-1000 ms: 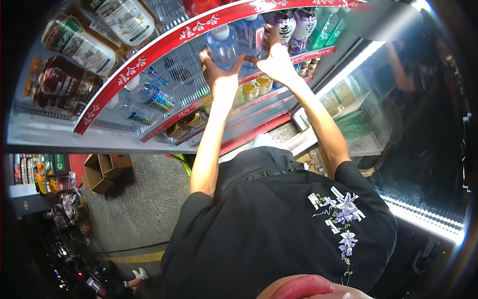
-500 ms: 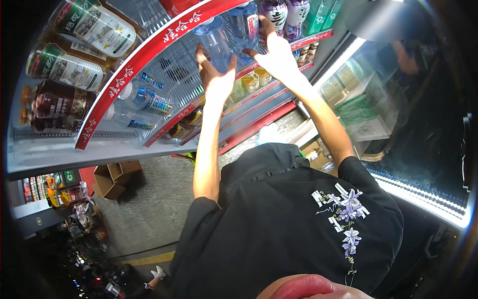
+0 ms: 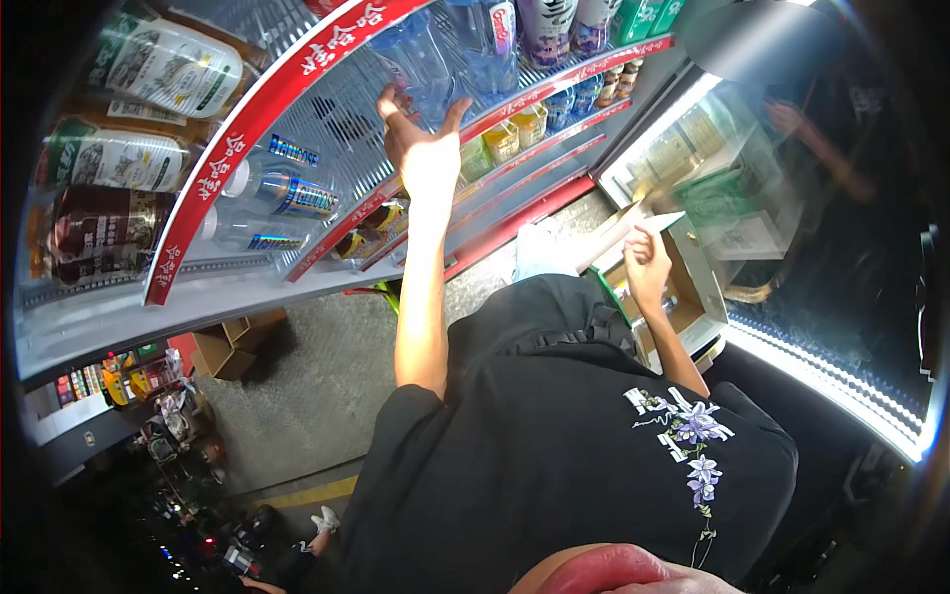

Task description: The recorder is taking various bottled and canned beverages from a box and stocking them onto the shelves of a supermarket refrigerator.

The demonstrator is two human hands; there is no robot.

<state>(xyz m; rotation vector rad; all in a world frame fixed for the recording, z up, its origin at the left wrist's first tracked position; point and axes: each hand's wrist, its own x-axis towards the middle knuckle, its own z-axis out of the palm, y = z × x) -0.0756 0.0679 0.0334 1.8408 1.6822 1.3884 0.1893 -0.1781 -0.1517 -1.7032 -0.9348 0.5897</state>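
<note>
On the upper cooler shelf, my left hand [image 3: 424,148] grips the near end of a large clear blue bottle [image 3: 421,64], its thumb on the right side and its fingers on the left. A second blue bottle [image 3: 487,49] with a red-and-white label stands just right of it, untouched. My right hand [image 3: 646,262] is low at the right, over an open cardboard box [image 3: 698,272] and close to its raised flap. Its fingers are curled in; whether anything is inside them is hidden.
Red-edged shelves [image 3: 233,148] curve across the cooler. Large brown-capped bottles [image 3: 104,233] lie at far left, clear bottles [image 3: 297,193] nearer the middle. Purple-labelled bottles [image 3: 546,30] stand right of the blue ones. A glass door [image 3: 772,198] with a bright light strip bounds the right side.
My right hand has let go of the second blue bottle and dropped down to the right, over the box. My left hand has stayed at its bottle, shifted slightly.
</note>
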